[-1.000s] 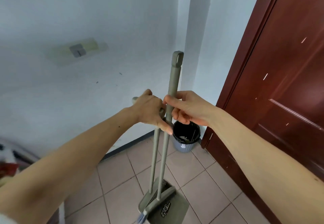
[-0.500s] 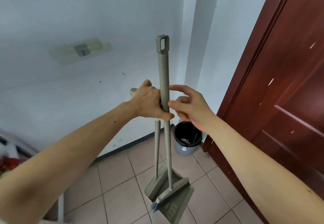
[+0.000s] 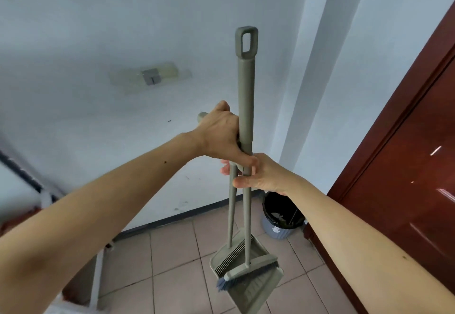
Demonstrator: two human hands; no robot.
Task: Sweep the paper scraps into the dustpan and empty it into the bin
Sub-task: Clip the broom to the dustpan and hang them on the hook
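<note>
A grey-green broom (image 3: 245, 97) with a loop at its top stands upright in front of me, its blue-bristled head resting in the matching long-handled dustpan (image 3: 248, 281) on the tiled floor. My left hand (image 3: 219, 136) is closed around the top of the dustpan's handle, with its thumb against the broom handle. Just below it, my right hand (image 3: 258, 176) wraps both handles together. A blue-grey bin (image 3: 280, 220) with a black liner sits in the corner behind them. No paper scraps show on the floor.
A dark red wooden door (image 3: 406, 166) fills the right side. A white wall (image 3: 98, 30) with a taped patch (image 3: 150, 76) is straight ahead. White pipes (image 3: 96, 274) run down at lower left.
My right hand has dropped from beside the left hand to below it and closed around both handles. The broom and dustpan have shifted slightly right.
</note>
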